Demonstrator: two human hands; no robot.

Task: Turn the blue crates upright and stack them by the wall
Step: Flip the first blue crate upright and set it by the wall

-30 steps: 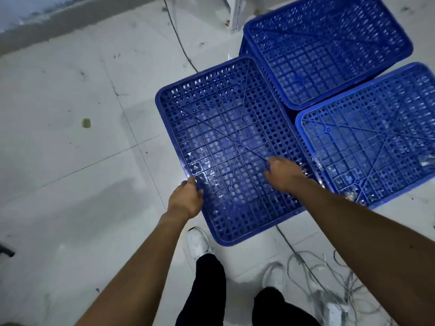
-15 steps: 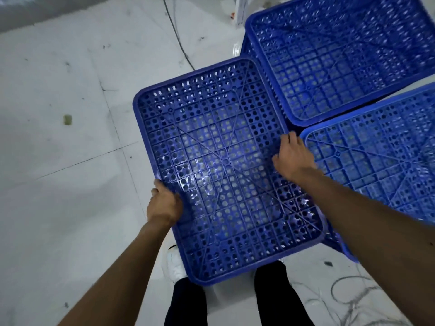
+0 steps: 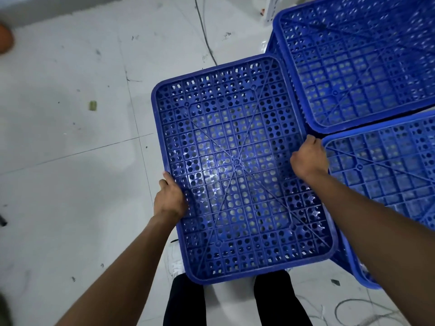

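Your grip is closed on both long edges of the near crate: your left hand is clamping the left rim with the fingers curling under it, and your right hand is clamping the right rim, knuckles up. You are holding this crate bottom-side up, its perforated base and diagonal ribs facing you, out in front of your legs and over the tiled floor; whether any edge is touching the floor cannot be told. Just beside it on the right, 2 more blue crates are sitting base-up: the far crate behind your right hand and the right crate under your right forearm. The near crate's right rim is running close along both of them.

You are judged to be in the turning step for crate 1 of 3, with nothing upright yet. The next move is calling for clearance: you are needing to draw the crate away from its 2 neighbours before rolling it over, and both hands are likely needing to shift as it rotates. Mind the loose cables lying by your right foot. The wall is showing at the top left, well apart from the crates
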